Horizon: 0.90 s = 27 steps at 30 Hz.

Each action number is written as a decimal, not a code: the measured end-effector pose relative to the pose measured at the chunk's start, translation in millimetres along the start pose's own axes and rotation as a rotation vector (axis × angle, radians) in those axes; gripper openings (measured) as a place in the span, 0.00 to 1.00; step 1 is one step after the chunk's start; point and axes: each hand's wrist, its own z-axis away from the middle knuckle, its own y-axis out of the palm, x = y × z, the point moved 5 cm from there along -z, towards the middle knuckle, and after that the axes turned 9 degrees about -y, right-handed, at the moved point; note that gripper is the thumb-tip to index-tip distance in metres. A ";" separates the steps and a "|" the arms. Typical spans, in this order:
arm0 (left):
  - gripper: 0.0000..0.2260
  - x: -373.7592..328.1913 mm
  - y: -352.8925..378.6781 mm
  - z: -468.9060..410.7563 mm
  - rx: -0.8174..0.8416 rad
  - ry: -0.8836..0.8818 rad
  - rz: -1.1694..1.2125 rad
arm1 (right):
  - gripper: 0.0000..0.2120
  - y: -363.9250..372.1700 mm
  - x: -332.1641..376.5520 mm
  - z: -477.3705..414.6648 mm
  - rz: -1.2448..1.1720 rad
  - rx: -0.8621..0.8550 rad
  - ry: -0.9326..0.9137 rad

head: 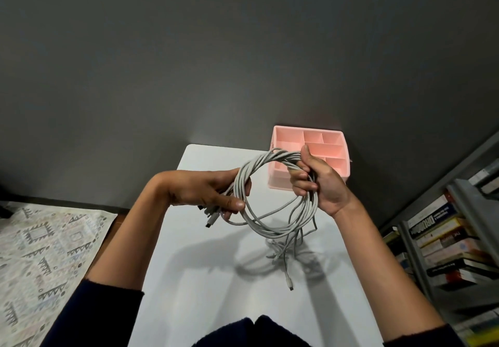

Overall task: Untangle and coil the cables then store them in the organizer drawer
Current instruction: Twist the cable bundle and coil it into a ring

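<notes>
From the head view, the person held a loose coil of pale grey cables (283, 155) in the air above the white table (205, 265), one hand on each side of the ring. The left hand (208, 190) gripped the coil's left side, its fingers curled under the strands and the thumb pressed over them. Several connector ends (209, 223) stuck out below that hand. The right hand (321, 182) held the upper right of the coil, fingers wrapped round the bunched strands and the thumb raised along the top of them.

The ring hung between the two hands, tilted toward the camera, with its lower arc sagging nearer the table. A few loose tails (290, 284) dropped from the right side of the coil and trailed toward the tabletop. Whether they touched it could not be told.

The pink organizer (278, 180) stood at the far right corner of the table, just behind the right hand, its open compartments facing up with no cable in them. Its drawer could not be made out. A patterned cloth (40, 252) lay to the left of the table, and a shelf of books (445, 238) stood to the right.
</notes>
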 end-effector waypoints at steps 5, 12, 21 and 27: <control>0.13 -3.9 -0.8 -0.5 -0.039 -0.008 0.123 | 0.20 -2.6 5.2 0.1 0.052 -0.087 -0.027; 0.15 1.9 -0.9 -5.0 -0.104 -0.068 0.136 | 0.19 -6.6 16.5 2.0 0.308 -0.077 0.024; 0.21 8.3 -10.9 -13.2 -0.431 -0.158 0.057 | 0.18 -9.6 29.2 -3.0 0.716 -0.142 -0.204; 0.12 12.7 2.8 -24.0 -0.480 -0.190 0.026 | 0.18 -6.8 22.6 -6.3 0.812 -0.172 -0.294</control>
